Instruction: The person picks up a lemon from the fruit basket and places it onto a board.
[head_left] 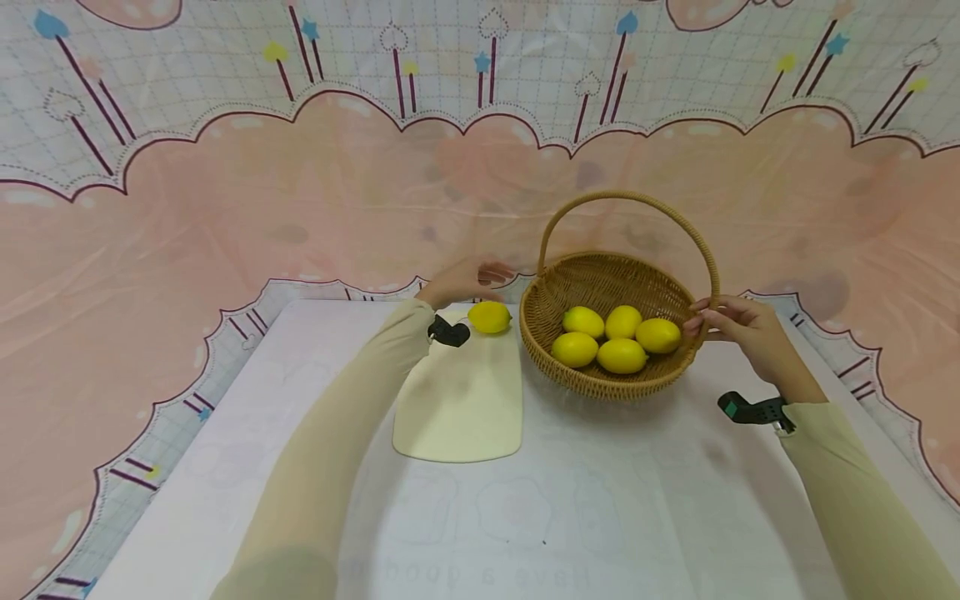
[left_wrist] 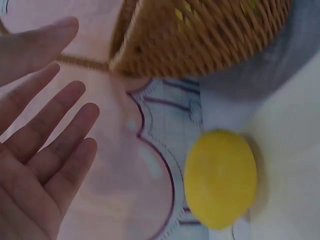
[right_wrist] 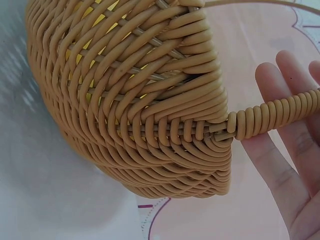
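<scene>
A single lemon [head_left: 490, 317] lies at the far end of a cream-coloured cutting board [head_left: 459, 408]. Just above and behind it my left hand [head_left: 467, 281] hovers with spread fingers; in the left wrist view there is a gap between those fingers and the lemon [left_wrist: 220, 179]. To the right of the board is a wicker basket [head_left: 592, 385] with a tall hoop handle, its mouth facing toward me. Inside it several lemons [head_left: 621, 356] sit together. My right hand [head_left: 742, 329] holds the base of the basket's handle [right_wrist: 275, 115], with fingers behind it.
Everything is on a white-covered table [head_left: 510, 533]. A pink patterned cloth [head_left: 360, 208] hangs along the back and sides. Black wrist cameras are strapped to both arms, the right one [head_left: 752, 409] low beside the basket.
</scene>
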